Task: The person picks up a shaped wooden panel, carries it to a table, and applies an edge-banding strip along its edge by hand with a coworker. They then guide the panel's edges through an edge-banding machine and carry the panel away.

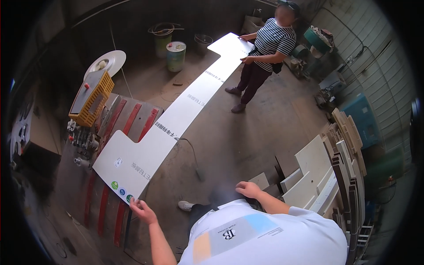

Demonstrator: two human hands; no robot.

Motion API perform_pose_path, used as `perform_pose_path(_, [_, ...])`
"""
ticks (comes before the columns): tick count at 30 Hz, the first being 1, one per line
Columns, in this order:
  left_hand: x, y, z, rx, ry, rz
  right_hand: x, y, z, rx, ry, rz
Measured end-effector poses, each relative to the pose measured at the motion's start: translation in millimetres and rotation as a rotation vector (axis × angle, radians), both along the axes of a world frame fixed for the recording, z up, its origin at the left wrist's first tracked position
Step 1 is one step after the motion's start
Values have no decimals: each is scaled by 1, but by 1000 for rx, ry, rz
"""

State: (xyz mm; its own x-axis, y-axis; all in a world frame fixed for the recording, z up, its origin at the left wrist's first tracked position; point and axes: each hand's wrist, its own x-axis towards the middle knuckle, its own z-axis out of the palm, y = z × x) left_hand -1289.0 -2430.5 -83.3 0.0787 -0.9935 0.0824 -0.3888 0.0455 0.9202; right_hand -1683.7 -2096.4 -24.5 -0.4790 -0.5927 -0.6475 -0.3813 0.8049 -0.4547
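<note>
A long white panel (176, 115) with a wide part at each end slants away from me. Its near end lies over a worktable with red strips (105, 204). At the panel's near corner is my left hand (145, 213), its fingers closed on the edge. My right hand (248, 189) is by my waist, fingers loosely bent and nothing visible in them. A co-worker in a striped shirt (274, 42) grips the panel's far end with both hands. Round green and blue stickers (122, 191) mark the near corner.
A machine (84, 143) with a yellow crate (95, 101) stands left of the panel. Farther back are a drum (176, 57) and a bucket (203, 43). Boards and offcuts (316, 170) lean at the right. A dark cable (193, 154) lies on the floor.
</note>
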Motion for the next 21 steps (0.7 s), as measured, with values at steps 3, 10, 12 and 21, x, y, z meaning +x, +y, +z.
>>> perform_pose_path(3, [-29,75,-28,205,76,-227,-25,3,-12,204,-25,87])
perform_pose_path(10, [-24,208,-76,701,-500,-724,-105,47,-108,350,-372,198])
perform_pose_path(12, [3,243,-120,798,-379,-653,-124,35,-92,331,-470,163])
perform_pose_path(21, [-6,239,-103,808,-341,-602,-136,41,-77,369,-436,190])
